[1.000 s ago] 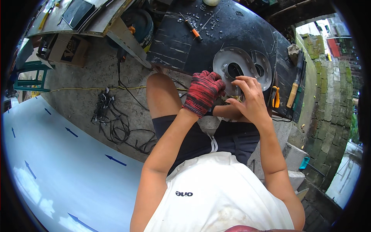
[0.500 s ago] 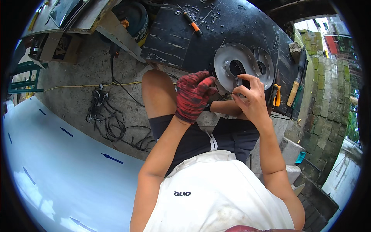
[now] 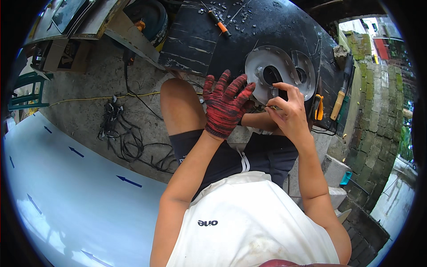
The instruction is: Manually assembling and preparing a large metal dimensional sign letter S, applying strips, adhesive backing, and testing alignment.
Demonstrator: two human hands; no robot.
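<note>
My left hand [image 3: 226, 106], in a red and black knitted glove, is held up with its fingers spread, and nothing shows in it. My bare right hand [image 3: 288, 107] pinches something small and thin between thumb and forefinger, too small to make out. Just beyond my right hand, a curved grey metal channel shape [image 3: 256, 66] with thin upright walls and two rounded openings lies on the black marble-patterned tabletop [image 3: 191, 53]. My right fingers overlap its near edge in the picture; whether they touch it I cannot tell.
An orange-handled screwdriver-like tool [image 3: 223, 30] lies among small dark fragments. At right are an orange cutter-like tool [image 3: 318, 108] and a wooden-handled tool [image 3: 339, 103]. Tangled black strips [image 3: 129, 142], a yellow cord [image 3: 84, 100] and a large pale blue sheet [image 3: 89, 191] lie at left.
My left hand has opened from curled fingers to spread ones and drawn slightly away from my right. My right hand keeps its pinch in nearly the same place.
</note>
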